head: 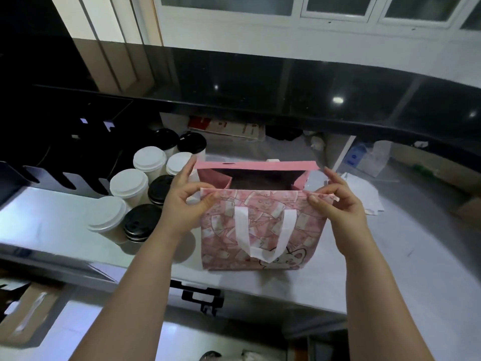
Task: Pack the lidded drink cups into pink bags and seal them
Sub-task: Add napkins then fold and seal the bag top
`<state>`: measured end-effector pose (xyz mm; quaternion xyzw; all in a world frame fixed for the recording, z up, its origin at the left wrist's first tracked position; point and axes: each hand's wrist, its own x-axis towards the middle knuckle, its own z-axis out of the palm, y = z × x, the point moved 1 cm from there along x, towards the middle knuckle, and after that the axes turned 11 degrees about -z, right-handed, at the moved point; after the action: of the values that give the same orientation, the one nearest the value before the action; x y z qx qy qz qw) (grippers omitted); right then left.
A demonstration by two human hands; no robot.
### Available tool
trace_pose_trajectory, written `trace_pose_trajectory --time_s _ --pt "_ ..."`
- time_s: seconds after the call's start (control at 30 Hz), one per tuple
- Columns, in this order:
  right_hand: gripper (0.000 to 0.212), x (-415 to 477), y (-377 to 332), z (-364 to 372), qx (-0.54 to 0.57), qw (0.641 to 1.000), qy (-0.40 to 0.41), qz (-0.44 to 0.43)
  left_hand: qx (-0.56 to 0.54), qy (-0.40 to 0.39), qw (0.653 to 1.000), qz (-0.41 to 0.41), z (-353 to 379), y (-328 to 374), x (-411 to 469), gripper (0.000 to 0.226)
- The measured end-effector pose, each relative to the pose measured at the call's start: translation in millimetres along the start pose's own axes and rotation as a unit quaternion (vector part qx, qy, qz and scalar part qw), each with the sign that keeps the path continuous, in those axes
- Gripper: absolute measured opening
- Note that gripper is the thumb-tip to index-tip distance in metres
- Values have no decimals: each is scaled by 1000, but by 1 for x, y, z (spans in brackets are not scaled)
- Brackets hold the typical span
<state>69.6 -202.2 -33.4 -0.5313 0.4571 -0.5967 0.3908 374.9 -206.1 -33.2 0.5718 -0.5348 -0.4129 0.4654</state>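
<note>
A pink patterned bag (260, 230) with white handles stands upright on the white counter (390, 256), its mouth spread wide and its inside dark. My left hand (186, 201) pinches the near top edge at the left corner. My right hand (335, 201) pinches the same edge at the right corner. Left of the bag stands a cluster of lidded paper cups, some with white lids (128, 182) and some with black lids (141, 221). I cannot see whether any cup is inside the bag.
A black rack with slots (65, 165) stands behind the cups at the left. A dark glossy shelf (312, 95) overhangs the counter's back. White papers (364, 188) lie right of the bag. Cardboard boxes (23, 316) sit below the counter's front edge.
</note>
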Motion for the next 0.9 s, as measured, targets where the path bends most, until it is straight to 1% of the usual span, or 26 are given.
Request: trace_pose_trajectory --time_s 0.07,0.13,0.2,0.23,0.3,0.4,0.5,0.6,0.67,0.77,0.9 --pt "14 5 3 -5 -13 999 -44 10 -18 -22 999 -26 -3 -2 3 21" --pt "19 8 3 -4 12 997 -78 16 -33 -10 998 -45 -5 -5 6 24" --pt "28 10 4 2 49 995 -84 30 -48 9 998 -34 -4 -7 7 27" --pt "30 11 5 5 67 994 -79 35 -59 18 998 -25 -2 -6 6 24" --pt "22 14 8 11 87 993 -74 31 -80 44 996 -22 2 -6 6 21" --pt "10 17 8 17 59 998 -29 20 -100 86 991 -27 2 -10 7 27" --pt "16 19 9 21 40 999 30 18 -112 123 984 -57 3 -9 7 23" --pt "12 19 12 24 15 997 73 14 -126 146 979 -70 4 -7 6 31" --pt "16 17 13 26 14 995 96 5 -128 142 979 -67 5 -7 6 34" --pt "37 15 12 27 28 992 126 -9 -131 107 984 -60 3 -3 6 43" --pt "42 12 11 27 -11 994 107 -16 -131 54 987 -75 -6 -2 6 51"
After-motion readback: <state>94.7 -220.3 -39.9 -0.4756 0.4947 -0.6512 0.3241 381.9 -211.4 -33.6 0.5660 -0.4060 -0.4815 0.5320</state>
